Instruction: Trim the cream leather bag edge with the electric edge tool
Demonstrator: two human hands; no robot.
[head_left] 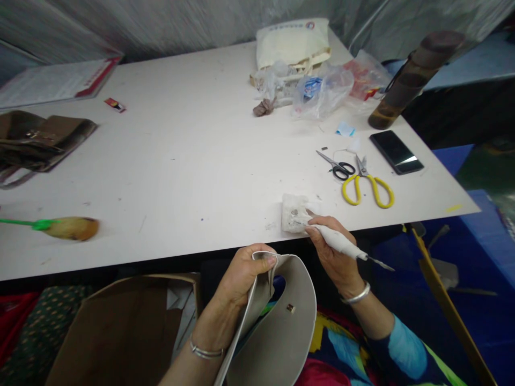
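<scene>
My left hand grips the upper edge of a light grey bag, thumb pressed over the rim. The bag tilts below the table's front edge, showing an oval opening and a small gold-coloured metal fitting. In my right hand is a tool with a white-wrapped handle. Its thin metal tip points right, away from the bag; the tool's exact kind is unclear. Just beyond the right fingers, a white stained pad lies at the table edge; whether they touch it is hard to tell.
Yellow-handled scissors, black-handled scissors and a phone lie at right. A dark bottle, plastic bags and a cream cloth bag stand behind. At left are a brush and brown bag; below, a cardboard box.
</scene>
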